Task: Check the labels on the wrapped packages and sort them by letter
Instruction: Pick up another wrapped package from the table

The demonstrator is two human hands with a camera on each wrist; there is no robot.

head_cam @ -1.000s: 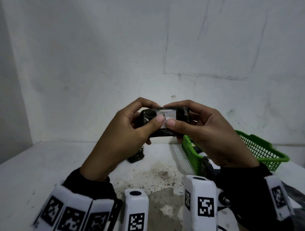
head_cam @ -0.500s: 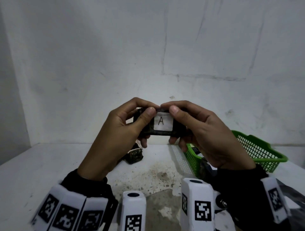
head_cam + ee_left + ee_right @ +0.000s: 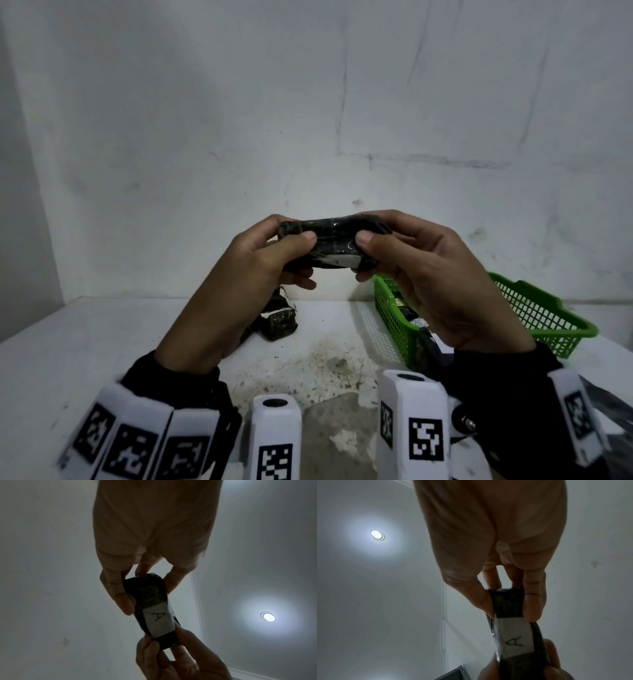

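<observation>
Bare room: stained white wall (image 3: pixel 308 102), recessed ceiling light (image 3: pixel 377 534).

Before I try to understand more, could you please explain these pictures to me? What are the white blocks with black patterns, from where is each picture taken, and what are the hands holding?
No machine here: a person works with bare hands. The white blocks are patterned markers on wrist-worn cameras. One picture comes from a head camera looking down; the other two come from the wrists, looking along the fingers, so you see ceiling lights. The left hand and right hand each pinch one end of a dark wrapped package. Its white label reads "A" in the wrist views. On the white table lie another wrapped package and a green basket holding more.
</observation>
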